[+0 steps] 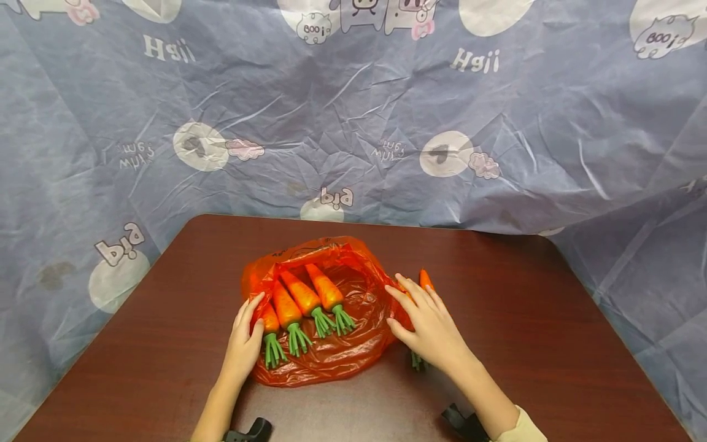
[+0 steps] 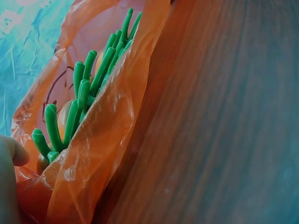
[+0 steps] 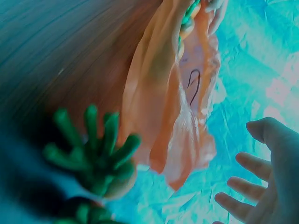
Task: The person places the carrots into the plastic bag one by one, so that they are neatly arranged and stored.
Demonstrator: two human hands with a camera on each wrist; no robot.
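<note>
A thin red-orange plastic bag [image 1: 342,362] lies with its mouth open towards me. Several toy carrots [image 1: 302,294] sit side by side inside it, their green stems [image 2: 108,65] pointing at me. My left hand [image 1: 245,334] holds the bag's left rim between thumb and fingers, beside the leftmost carrot. At the bag's right edge, my right hand [image 1: 428,322] hovers with fingers spread and nothing gripped; the right wrist view shows its fingers [image 3: 250,189] apart from the bag. Beneath that hand, a loose carrot [image 1: 425,279] lies partly hidden, and two green tops [image 3: 96,154] show close up.
Everything rests on a dark reddish-brown wooden table [image 1: 530,319]. Behind it hangs a wrinkled blue-grey printed cloth [image 1: 331,110], which reaches down past the table's far edge. Black straps [image 1: 464,423] sit at both wrists.
</note>
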